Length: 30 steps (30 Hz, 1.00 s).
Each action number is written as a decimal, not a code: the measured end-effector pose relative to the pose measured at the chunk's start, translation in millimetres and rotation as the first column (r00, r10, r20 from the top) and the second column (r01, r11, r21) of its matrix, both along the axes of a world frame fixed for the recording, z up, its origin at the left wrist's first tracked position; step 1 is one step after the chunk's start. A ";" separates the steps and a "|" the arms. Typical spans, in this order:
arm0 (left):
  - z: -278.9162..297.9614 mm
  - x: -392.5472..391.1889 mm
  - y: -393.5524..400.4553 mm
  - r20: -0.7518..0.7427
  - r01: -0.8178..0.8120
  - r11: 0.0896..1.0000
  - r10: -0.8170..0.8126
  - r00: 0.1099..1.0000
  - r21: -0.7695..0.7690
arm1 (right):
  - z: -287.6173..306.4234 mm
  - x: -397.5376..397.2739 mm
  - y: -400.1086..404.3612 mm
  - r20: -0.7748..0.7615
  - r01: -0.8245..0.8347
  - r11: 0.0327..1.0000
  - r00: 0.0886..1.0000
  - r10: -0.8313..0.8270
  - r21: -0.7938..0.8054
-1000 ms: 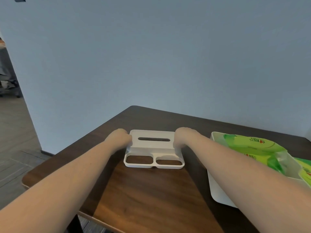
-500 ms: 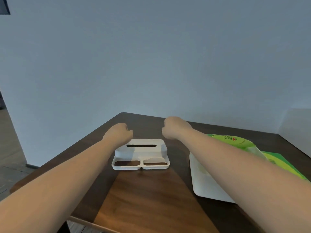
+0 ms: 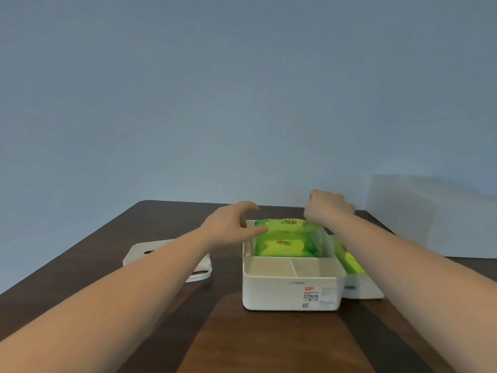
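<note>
Now, a white organizer box (image 3: 290, 292) is seen standing on the dark wooden tabletop (image 3: 269, 345), with green tissue packs (image 3: 285, 246) stacked in its rear compartment. The left hand (image 3: 231, 224) is held loosely spread at the box's left rear corner, thumb against the top pack (image 3: 287, 224). The right hand (image 3: 329, 208) is curled over that pack's right end; whether it is gripped cannot be told. A white lid (image 3: 134, 255) is laid left of the box.
</note>
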<state>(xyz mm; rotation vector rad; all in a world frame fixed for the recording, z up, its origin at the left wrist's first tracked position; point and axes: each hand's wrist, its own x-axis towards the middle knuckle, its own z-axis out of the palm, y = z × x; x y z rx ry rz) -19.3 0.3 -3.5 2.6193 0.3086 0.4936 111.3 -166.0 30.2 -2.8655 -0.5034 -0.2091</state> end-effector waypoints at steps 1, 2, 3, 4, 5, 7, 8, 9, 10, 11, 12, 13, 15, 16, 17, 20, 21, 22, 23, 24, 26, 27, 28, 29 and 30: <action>-0.4 2.3 -3.3 -0.028 0.015 0.998 -0.014 1.000 0.063 | -4.6 5.0 -10.2 -0.037 0.034 0.999 0.999 -0.034 -0.002; -1.3 4.5 -5.6 -0.054 0.030 0.994 -0.025 0.998 0.108 | -8.9 9.6 -19.0 -0.081 0.059 0.998 0.995 -0.060 -0.017; -2.7 6.8 -7.5 -0.083 0.043 0.990 -0.032 0.996 0.138 | -14.1 14.9 -25.8 -0.126 0.077 0.996 0.989 -0.082 -0.044; -4.3 8.9 -9.2 -0.111 0.051 0.986 -0.034 0.993 0.160 | -19.4 19.1 -31.4 -0.168 0.081 0.994 0.981 -0.093 -0.079; -6.2 11.2 -10.6 -0.133 0.052 0.983 -0.029 0.991 0.176 | -24.7 22.7 -36.3 -0.208 0.065 0.992 0.974 -0.087 -0.106; -9.3 16.0 -11.5 -0.140 0.035 0.980 -0.007 0.990 0.197 | -29.3 22.0 -43.1 -0.282 0.012 0.988 0.958 -0.055 -0.153; -10.2 18.4 -11.5 -0.124 0.023 0.979 0.002 0.992 0.200 | -30.0 20.6 -45.8 -0.299 -0.008 0.984 0.953 -0.045 -0.176; -10.4 20.7 -11.6 -0.099 0.012 0.981 0.007 0.995 0.196 | -31.4 21.1 -48.2 -0.310 -0.019 0.980 0.950 -0.044 -0.199; -9.4 22.6 -11.6 -0.069 -0.001 0.983 0.013 0.998 0.182 | -32.4 21.9 -50.3 -0.319 -0.026 0.975 0.946 -0.047 -0.220; -7.0 24.1 -11.7 -0.039 -0.016 0.987 0.022 0.999 0.160 | -32.8 23.0 -52.2 -0.332 -0.035 0.971 0.942 -0.047 -0.235; -3.5 25.4 -11.6 -0.009 -0.032 0.991 0.034 0.999 0.128 | -32.4 23.9 -54.1 -0.345 -0.045 0.969 0.938 -0.043 -0.242; 0.7 26.4 -11.5 0.018 -0.045 0.995 0.043 0.999 0.090 | -31.3 24.2 -55.5 -0.358 -0.056 0.967 0.933 -0.038 -0.249; 8.9 27.5 -11.3 0.085 -0.050 0.999 0.050 0.995 0.000 | -29.3 26.0 -57.3 -0.387 -0.082 0.962 0.922 -0.026 -0.262; 12.4 28.2 -11.0 0.121 -0.052 0.998 0.058 0.991 -0.046 | -28.6 27.1 -57.5 -0.395 -0.095 0.959 0.919 -0.019 -0.267; 15.4 28.9 -10.8 0.154 -0.057 0.994 0.071 0.985 -0.094 | -28.3 28.0 -57.0 -0.395 -0.108 0.956 0.918 -0.008 -0.272; 21.7 33.8 -7.4 0.267 -0.102 0.962 0.171 0.948 -0.254 | -35.1 34.4 -54.4 -0.397 -0.132 0.949 0.918 0.007 -0.288; 23.2 36.1 -5.4 0.312 -0.125 0.950 0.215 0.925 -0.285 | -39.3 36.4 -54.1 -0.402 -0.134 0.949 0.915 0.009 -0.285; 24.2 38.6 -2.7 0.354 -0.156 0.944 0.258 0.899 -0.291 | -44.2 39.1 -53.6 -0.404 -0.129 0.954 0.915 0.009 -0.271; 24.3 40.9 0.4 0.387 -0.197 0.939 0.299 0.872 -0.281 | -49.1 41.7 -53.3 -0.394 -0.116 0.961 0.919 0.008 -0.250; 23.5 42.9 4.3 0.411 -0.243 0.933 0.337 0.847 -0.266 | -52.9 43.6 -53.3 -0.378 -0.100 0.968 0.926 0.005 -0.231; 18.8 46.5 13.9 0.428 -0.320 0.916 0.397 0.812 -0.243 | -57.8 47.5 -53.5 -0.356 -0.071 0.979 0.934 -0.003 -0.193; 15.0 48.4 19.7 0.420 -0.351 0.908 0.417 0.806 -0.228 | -58.3 48.8 -53.8 -0.355 -0.061 0.983 0.935 -0.005 -0.174; 10.4 50.4 25.6 0.402 -0.381 0.900 0.435 0.806 -0.211 | -58.2 50.7 -54.2 -0.352 -0.050 0.987 0.936 -0.008 -0.154; 5.0 52.3 31.8 0.376 -0.409 0.892 0.453 0.809 -0.194 | -57.3 52.2 -55.0 -0.345 -0.036 0.990 0.938 -0.014 -0.137; -0.9 53.9 37.6 0.344 -0.436 0.882 0.471 0.813 -0.178 | -56.3 54.6 -55.7 -0.332 -0.019 0.992 0.943 -0.023 -0.123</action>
